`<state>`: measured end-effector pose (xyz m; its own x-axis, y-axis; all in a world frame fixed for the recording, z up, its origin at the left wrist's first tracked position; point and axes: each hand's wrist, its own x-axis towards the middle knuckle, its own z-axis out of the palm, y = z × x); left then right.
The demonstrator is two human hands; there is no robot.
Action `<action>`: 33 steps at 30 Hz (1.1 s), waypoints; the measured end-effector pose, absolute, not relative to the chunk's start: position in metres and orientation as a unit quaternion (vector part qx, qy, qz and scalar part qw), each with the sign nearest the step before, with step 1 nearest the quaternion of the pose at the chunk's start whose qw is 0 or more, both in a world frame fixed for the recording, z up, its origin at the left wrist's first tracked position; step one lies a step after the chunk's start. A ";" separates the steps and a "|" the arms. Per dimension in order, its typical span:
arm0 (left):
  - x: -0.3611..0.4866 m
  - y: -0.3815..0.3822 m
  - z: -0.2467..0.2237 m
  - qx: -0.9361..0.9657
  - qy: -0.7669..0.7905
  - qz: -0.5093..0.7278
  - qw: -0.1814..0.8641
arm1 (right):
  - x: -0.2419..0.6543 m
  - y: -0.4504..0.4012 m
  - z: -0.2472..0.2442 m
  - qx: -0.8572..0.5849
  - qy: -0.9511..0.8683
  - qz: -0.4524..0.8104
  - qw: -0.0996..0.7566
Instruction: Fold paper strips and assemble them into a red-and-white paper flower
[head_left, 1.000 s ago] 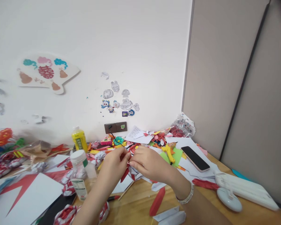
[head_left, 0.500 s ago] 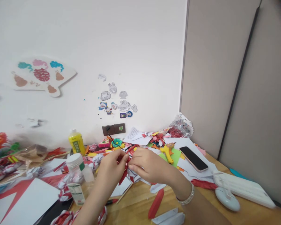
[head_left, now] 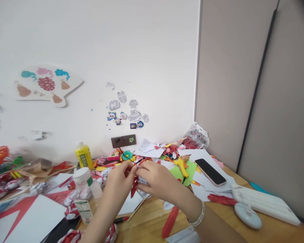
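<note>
My left hand point(head_left: 121, 180) is closed, thumb and fingertips pinched over a red and white folded-paper piece point(head_left: 134, 189). From the other side my right hand point(head_left: 159, 179) curls its fingers round the same piece, close to my left fingertips. A red pointed end hangs below the fingers and white folds show under my right hand; my fingers hide the rest. Just below, a thin wooden stick point(head_left: 136, 209) lies on the table. Nearer to me are a red folded-paper strip point(head_left: 170, 222) and white folded strips point(head_left: 183, 235).
A clear jar point(head_left: 83, 195) and a yellow bottle point(head_left: 83, 155) stand left. Paper scraps crowd the wall. At right lie a yellow glue gun point(head_left: 181, 167), a phone point(head_left: 210, 172), a white keyboard point(head_left: 266, 204) and a mouse point(head_left: 247, 215). White sheets point(head_left: 38, 217) cover the left side.
My right hand has shifted slightly, its fingers wrapping farther over the paper piece, and its wrist is lower. My left hand keeps its pinch. The view has moved a little.
</note>
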<state>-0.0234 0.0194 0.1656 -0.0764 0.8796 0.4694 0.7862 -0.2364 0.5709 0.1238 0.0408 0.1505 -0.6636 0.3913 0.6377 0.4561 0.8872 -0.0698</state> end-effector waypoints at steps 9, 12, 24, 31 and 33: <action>-0.016 0.011 0.166 0.674 0.564 0.405 0.251 | 0.127 0.047 0.152 -0.261 -0.869 0.007 0.421; -0.014 0.016 0.164 0.674 0.563 0.434 0.200 | 0.128 0.045 0.152 -0.265 -0.872 0.024 0.411; -0.005 0.011 0.172 0.659 0.626 0.395 0.134 | 0.127 0.042 0.155 -0.262 -0.863 0.046 0.430; -0.014 0.011 0.176 0.618 0.565 0.494 0.232 | 0.147 0.038 0.169 -0.221 -0.883 0.031 0.413; -0.014 0.009 0.178 0.598 0.547 0.513 0.281 | 0.153 0.039 0.173 -0.215 -0.886 0.023 0.410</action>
<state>-0.0138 0.0089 0.1776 -0.1258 0.9435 0.3064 0.3665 -0.2428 0.8982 0.1532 0.0387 0.1727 -0.5719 0.3998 0.7163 0.3619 0.9066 -0.2170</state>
